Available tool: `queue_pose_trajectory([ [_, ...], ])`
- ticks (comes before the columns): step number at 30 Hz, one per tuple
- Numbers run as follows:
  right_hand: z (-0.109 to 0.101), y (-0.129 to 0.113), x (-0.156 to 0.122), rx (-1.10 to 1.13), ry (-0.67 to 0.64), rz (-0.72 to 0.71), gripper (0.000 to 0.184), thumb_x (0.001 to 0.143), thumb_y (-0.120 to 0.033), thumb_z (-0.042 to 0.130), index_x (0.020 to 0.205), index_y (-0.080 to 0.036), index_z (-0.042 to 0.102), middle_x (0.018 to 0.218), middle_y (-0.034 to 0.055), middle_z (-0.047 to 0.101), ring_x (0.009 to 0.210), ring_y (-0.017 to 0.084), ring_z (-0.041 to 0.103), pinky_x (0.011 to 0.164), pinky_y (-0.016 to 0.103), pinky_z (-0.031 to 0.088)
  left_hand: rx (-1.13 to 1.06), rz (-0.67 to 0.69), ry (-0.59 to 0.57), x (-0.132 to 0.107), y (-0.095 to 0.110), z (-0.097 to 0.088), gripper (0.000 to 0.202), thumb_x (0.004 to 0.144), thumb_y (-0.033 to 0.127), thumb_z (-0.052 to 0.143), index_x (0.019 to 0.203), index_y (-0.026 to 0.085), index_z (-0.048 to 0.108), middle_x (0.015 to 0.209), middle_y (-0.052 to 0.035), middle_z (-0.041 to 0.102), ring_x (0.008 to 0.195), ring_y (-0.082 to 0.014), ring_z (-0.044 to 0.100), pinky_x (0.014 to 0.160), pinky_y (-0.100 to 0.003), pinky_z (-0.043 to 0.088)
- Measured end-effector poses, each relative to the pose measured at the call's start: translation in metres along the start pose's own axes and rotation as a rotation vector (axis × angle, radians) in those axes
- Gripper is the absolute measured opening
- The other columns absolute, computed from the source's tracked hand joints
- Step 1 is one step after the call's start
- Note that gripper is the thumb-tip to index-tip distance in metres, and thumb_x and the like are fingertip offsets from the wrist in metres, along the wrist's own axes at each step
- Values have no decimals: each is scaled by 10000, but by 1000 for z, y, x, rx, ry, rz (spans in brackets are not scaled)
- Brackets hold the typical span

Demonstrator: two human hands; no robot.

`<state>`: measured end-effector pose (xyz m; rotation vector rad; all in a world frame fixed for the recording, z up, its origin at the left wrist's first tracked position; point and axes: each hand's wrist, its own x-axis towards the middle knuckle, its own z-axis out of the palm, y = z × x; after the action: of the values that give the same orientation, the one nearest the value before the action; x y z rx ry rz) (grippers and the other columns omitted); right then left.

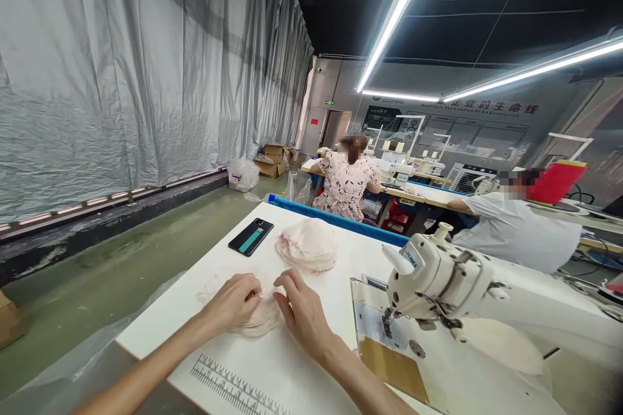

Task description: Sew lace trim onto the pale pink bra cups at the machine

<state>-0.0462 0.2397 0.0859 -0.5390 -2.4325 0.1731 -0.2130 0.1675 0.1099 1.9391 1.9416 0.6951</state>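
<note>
My left hand (234, 301) and my right hand (300, 308) rest together on a flat stack of pale lace fabric pieces (260, 319) lying on the white table (272, 369). Both hands have the fingers curled onto the top piece, pinching at it between them. Behind the hands sits a second, domed pile of the same pale pieces (307, 244). To the right stands a white sewing machine (440, 282), its head pointing toward my hands.
A black phone (251, 236) lies on the table's far left. A printed ruler (233, 389) runs along the near edge. Two people sit at other sewing tables behind (346, 183) (511, 224). A grey curtain wall (121, 65) and green floor are left.
</note>
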Motion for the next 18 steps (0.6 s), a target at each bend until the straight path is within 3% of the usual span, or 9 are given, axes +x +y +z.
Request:
queue_pose_trajectory([
  [3,1,-6,-2,11,41,-1,127,908,-189,394,943,-211,514,888,48,581,676,153,559,526,228,371,-99,-51,38,1,-8,-3,274,883,362,557,725,139,577,686,37,568,629,-130,562,626,-286,464],
  [6,4,-11,0,28,90,0,117,898,-222,424,985,-211,501,769,17,594,587,157,556,474,229,333,-225,-55,66,1,-12,-5,260,841,337,578,664,147,580,620,45,541,582,-128,534,584,-260,423],
  [9,4,-16,7,58,154,-2,178,889,-218,432,1058,-206,489,677,-11,591,518,154,547,460,229,326,-357,-26,119,-3,-7,-10,228,783,314,566,620,160,606,700,8,591,670,-160,548,625,-258,409],
  [14,-20,-29,10,162,251,-41,142,905,-206,423,863,-212,559,696,3,624,550,133,582,508,218,389,-547,27,159,-25,26,-28,330,786,453,540,647,170,639,850,-38,616,823,-203,576,747,-269,440],
  [18,-53,-40,-19,329,300,-20,174,932,-206,401,929,-212,575,637,-25,624,460,91,566,507,190,439,-868,-44,72,-47,67,-24,364,786,526,557,766,185,681,981,-63,659,858,-222,619,757,-291,477],
])
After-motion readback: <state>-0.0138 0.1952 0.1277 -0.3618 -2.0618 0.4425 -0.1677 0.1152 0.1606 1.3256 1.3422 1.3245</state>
